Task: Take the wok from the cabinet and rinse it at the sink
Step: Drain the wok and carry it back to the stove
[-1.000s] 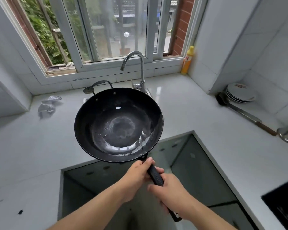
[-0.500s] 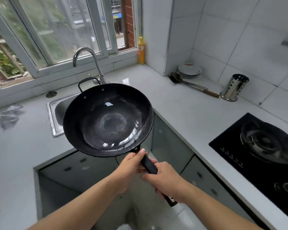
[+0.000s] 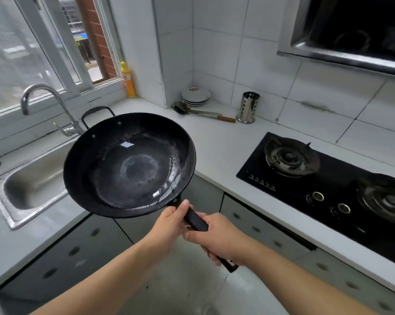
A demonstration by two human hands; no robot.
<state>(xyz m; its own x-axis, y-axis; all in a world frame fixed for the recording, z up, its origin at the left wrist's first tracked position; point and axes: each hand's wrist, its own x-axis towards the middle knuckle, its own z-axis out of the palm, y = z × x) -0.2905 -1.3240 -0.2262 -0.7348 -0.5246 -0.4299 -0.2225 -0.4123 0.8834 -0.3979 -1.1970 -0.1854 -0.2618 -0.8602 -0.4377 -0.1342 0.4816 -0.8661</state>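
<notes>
Left hand (image 3: 169, 223) and right hand (image 3: 221, 239) (fingers curled) gripping wok (image 3: 128, 164) handle

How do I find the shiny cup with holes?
Start at the black gas stove. Past its far left corner, by the tiled wall, stands the utensil holder. Unlike the plates and spatula beside it, it is a shiny upright cylinder with holes.

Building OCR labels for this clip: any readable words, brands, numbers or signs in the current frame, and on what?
No text can be read.
Yellow bottle on the window ledge: red-and-white label, too blurred to read.
Top plate of the stack: red marking, too small to read.
Gas hob: row of white marks by the knobs, too small to read.
Wok: no text visible.
</notes>
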